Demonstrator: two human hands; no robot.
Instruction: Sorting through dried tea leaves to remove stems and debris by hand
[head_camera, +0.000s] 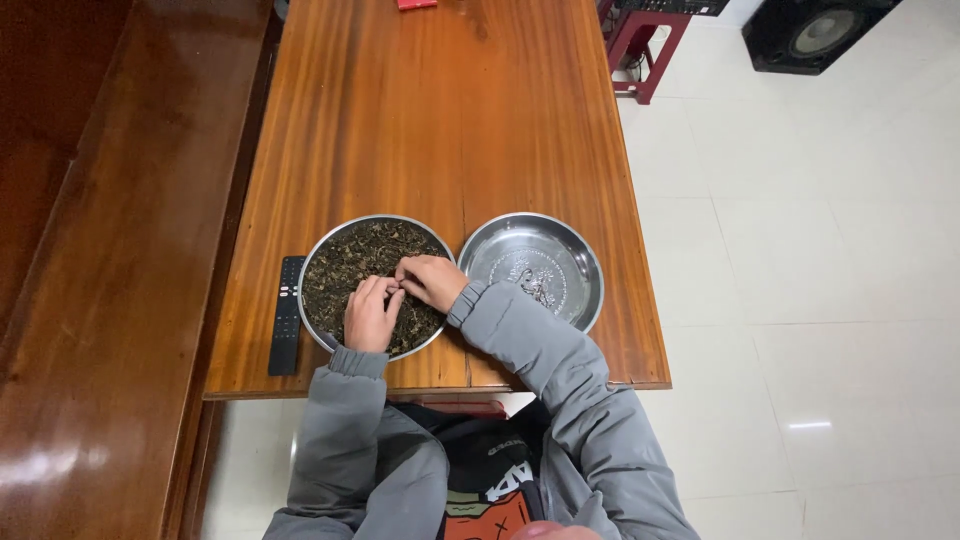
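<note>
A round metal dish (322, 250) full of dark dried leaves (350, 260) sits on the wooden table near its front edge. Both hands rest inside it. My left hand (368, 315) lies over the lower part of the leaves with its fingers curled. My right hand (432, 279) meets it at the fingertips, which pinch together over the leaves; what they hold is too small to see. A second metal dish (575, 255) stands touching the first on its right, holding only a small heap of bits (538, 287).
A black remote control (287, 314) lies left of the leaf dish. The long wooden table (450, 110) runs away from me; a red object (416, 4) sits at its far end. A wooden bench (100, 300) is at left, a red stool (645, 40) and a speaker (815, 30) at far right.
</note>
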